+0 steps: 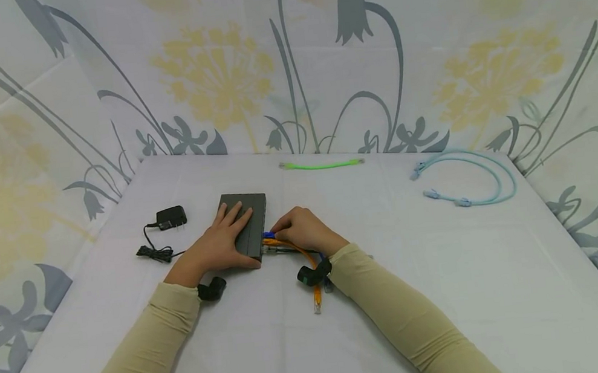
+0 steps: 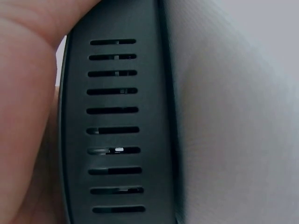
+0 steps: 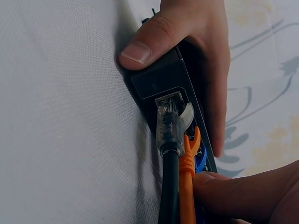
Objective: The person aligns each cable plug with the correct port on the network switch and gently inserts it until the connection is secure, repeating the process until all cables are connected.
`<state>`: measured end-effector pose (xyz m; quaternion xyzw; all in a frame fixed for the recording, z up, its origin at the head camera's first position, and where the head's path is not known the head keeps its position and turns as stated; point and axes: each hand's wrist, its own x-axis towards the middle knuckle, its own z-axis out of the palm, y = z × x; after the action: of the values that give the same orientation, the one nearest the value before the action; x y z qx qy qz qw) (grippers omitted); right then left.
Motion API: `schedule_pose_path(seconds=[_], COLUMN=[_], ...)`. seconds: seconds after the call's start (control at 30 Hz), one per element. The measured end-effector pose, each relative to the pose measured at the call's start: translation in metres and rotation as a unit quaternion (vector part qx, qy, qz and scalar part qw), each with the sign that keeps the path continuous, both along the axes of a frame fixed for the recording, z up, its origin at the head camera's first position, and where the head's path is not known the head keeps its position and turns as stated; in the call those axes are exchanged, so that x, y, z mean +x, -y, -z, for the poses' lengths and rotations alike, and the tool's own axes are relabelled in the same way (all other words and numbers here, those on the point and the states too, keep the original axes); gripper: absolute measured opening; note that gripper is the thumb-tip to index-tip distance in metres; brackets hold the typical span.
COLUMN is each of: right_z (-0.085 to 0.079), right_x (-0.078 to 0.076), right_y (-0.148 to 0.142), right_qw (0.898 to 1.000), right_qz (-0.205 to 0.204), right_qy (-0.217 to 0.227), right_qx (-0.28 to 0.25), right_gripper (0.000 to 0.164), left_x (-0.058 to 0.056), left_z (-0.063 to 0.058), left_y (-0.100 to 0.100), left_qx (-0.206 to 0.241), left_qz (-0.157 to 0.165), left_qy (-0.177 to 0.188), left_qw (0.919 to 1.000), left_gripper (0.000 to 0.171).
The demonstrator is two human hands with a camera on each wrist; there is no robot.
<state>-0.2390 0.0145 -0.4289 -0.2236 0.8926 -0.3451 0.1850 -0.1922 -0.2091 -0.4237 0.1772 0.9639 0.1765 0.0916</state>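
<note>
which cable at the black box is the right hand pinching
The dark blue cable: the right hand pinches it beside the black box. The orange cable beside it and the black cable with the clear plug are not in its grip.

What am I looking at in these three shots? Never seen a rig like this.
There is no robot here: a person works with two bare hands, and cameras are worn on the head and on each wrist. The wide picture is the head camera looking forward and down. The left wrist picture shows the slotted side of the dark box up close; the right wrist picture shows its side with plugs.

The left hand rests on the box with fingers spread. The right hand pinches a blue plug at the box's side, beside an orange cable and a black cable.

Also on the white surface: a power adapter, a green cable and light-blue cabling.
</note>
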Motion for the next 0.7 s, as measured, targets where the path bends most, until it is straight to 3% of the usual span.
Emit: schedule_pose_path(seconds=[0.7], right_z=[-0.0031], right_x=[-0.0040], right_y=[-0.0027], right_qw=[0.999], right_qz=[-0.036], right_qy=[-0.004], right_qx=[0.021], right_gripper=[0.023], left_x=[0.0000], left_z=[0.0009], left_y=[0.0007], left_qx=[0.001], left_qz=[-0.002], left_qy=[-0.004], left_qw=[1.0000], left_gripper=[0.119])
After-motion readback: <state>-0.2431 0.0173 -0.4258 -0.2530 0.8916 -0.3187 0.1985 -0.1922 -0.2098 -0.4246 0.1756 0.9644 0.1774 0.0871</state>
